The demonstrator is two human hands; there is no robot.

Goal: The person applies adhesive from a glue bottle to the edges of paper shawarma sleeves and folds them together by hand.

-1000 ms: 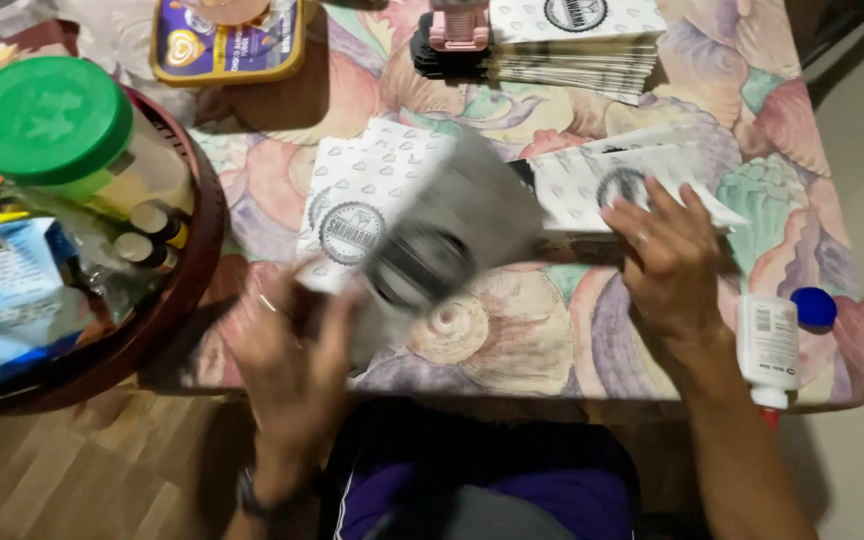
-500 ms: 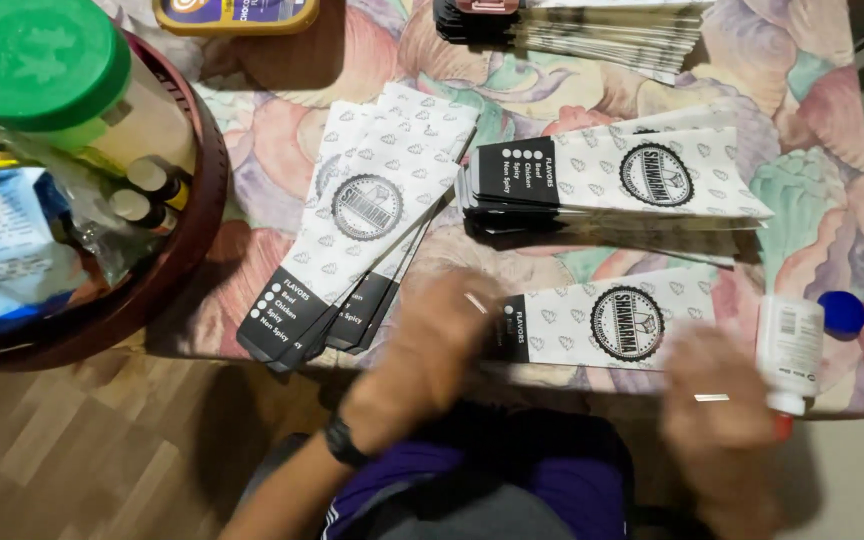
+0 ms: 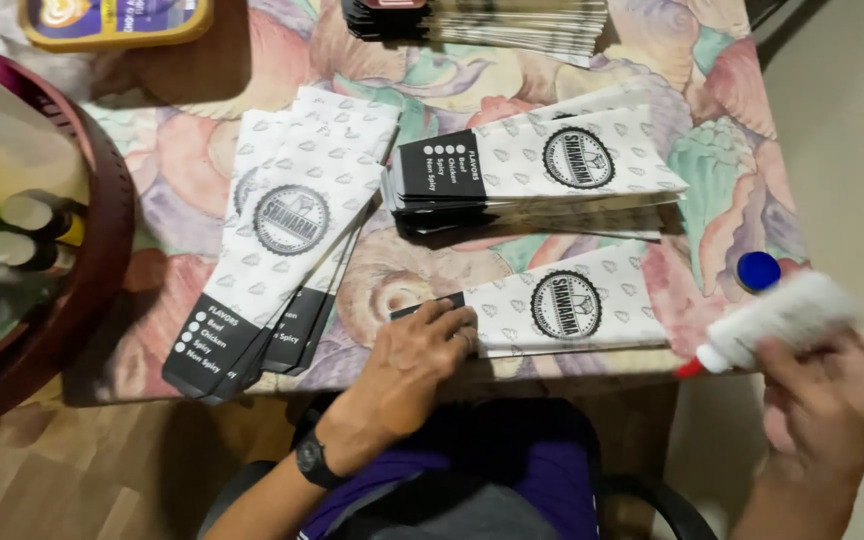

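My paper sleeve [image 3: 562, 310] is white with grey print and a black end. My glue bottle [image 3: 777, 318] is white, red-tipped. The tablecloth [image 3: 422, 90] carries pastel shells.

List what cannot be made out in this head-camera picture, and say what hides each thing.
- Glue bottle in the right hand: motion blur smears its label.
- Single paper sleeve: the left hand covers its dark end.
- Far stack of sleeves: cut off by the top edge.
- Round tray: its contents run past the left edge.

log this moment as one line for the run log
left hand: pressing flat paper sleeve at table edge | right hand: holding white glue bottle, red tip toward sleeve | blue cap: off, on table
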